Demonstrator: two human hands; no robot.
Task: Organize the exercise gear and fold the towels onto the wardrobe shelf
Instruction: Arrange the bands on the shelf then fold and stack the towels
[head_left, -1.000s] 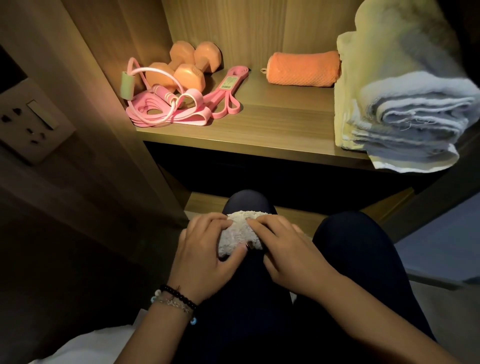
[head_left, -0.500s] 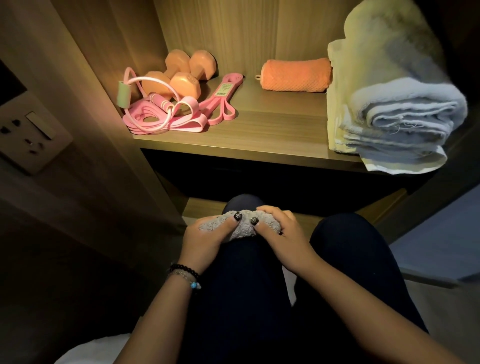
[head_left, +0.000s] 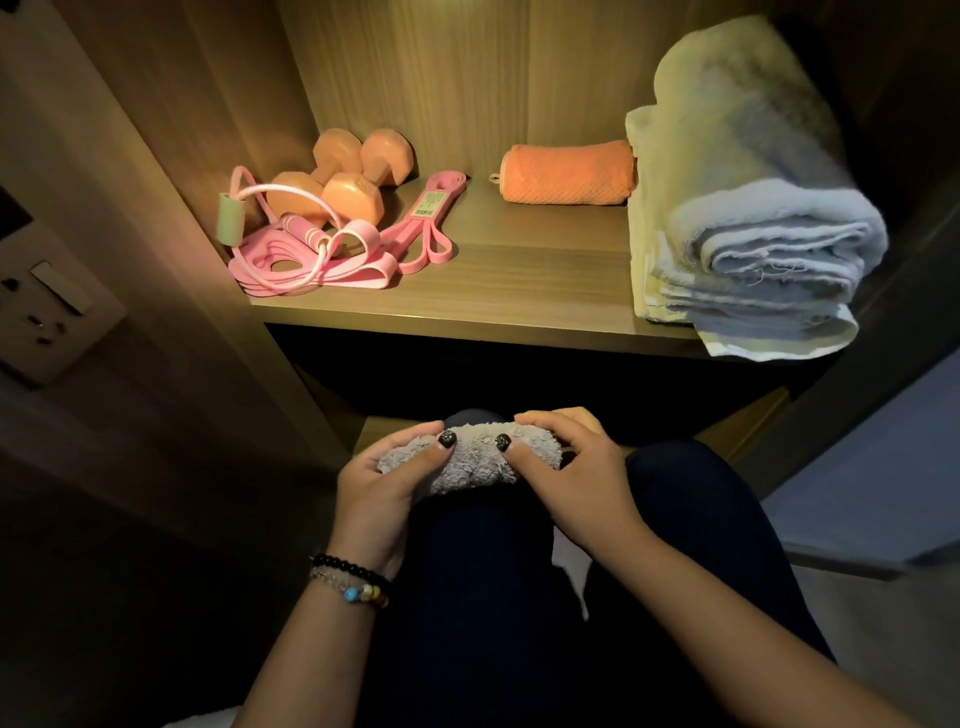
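Both hands, the left hand (head_left: 382, 483) and the right hand (head_left: 566, 480), curl their fingers and thumbs around a small grey towel roll (head_left: 470, 460) on the person's knee, below the shelf (head_left: 519, 291). On the shelf's left end lie dumbbells (head_left: 337, 179) and pink bands (head_left: 332, 254); an orange towel (head_left: 566, 172) lies at its back and folded towels (head_left: 748, 249) at its right end.

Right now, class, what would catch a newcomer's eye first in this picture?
Both hands, left hand and right hand, grip a rolled grey towel on the knee. Above, the lit shelf holds pink bands and orange dumbbells at left, and stacked towels at right.
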